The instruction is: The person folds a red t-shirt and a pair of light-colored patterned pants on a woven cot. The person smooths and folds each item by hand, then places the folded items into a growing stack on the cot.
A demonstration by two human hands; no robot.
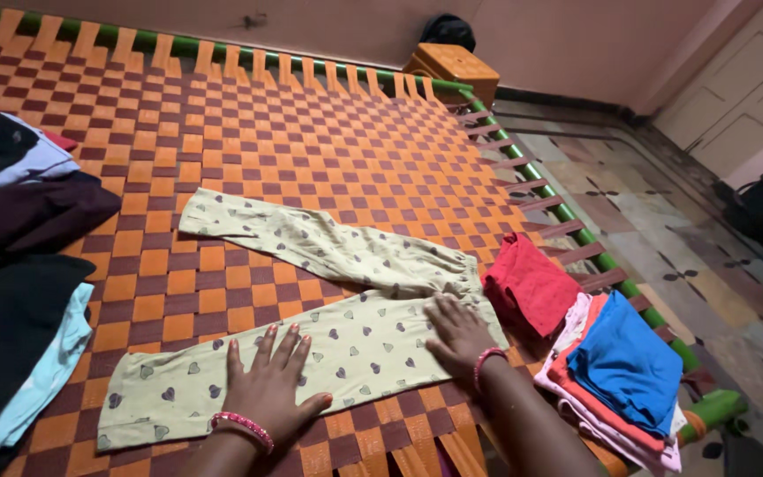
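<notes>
Nearest the camera, the left hand (268,386) lies flat with fingers spread on the near leg of a pair of pale yellow-green leggings (328,300), thin soft cloth printed with small grey hearts; it grips nothing, only presses palm-down, a pink beaded bangle (242,427) round its wrist; the right hand (459,334) likewise lies open and flat on the waist end of the same garment, fingers extended, holding nothing, with a pink bangle (485,360) at the wrist; the leggings are spread in a shallow V, one leg running left toward the near edge, the other angling up and left across the woven cot (311,132), whose flat straps make an orange and maroon checkerboard; just right of the right hand sits a folded stack (615,380) of cloth, blue on top over coral, pink and white layers, and touching its far side a crumpled red garment (530,284); along the left edge lie darker heaped clothes (19,265), black, maroon, light blue, their kinds hard to tell from here; a green frame rail (576,225) with strap loops bounds the cot on the right; beyond it patterned floor tiles (664,238); at the far corner stands an orange lattice-sided stool (452,71), possibly plastic.
</notes>
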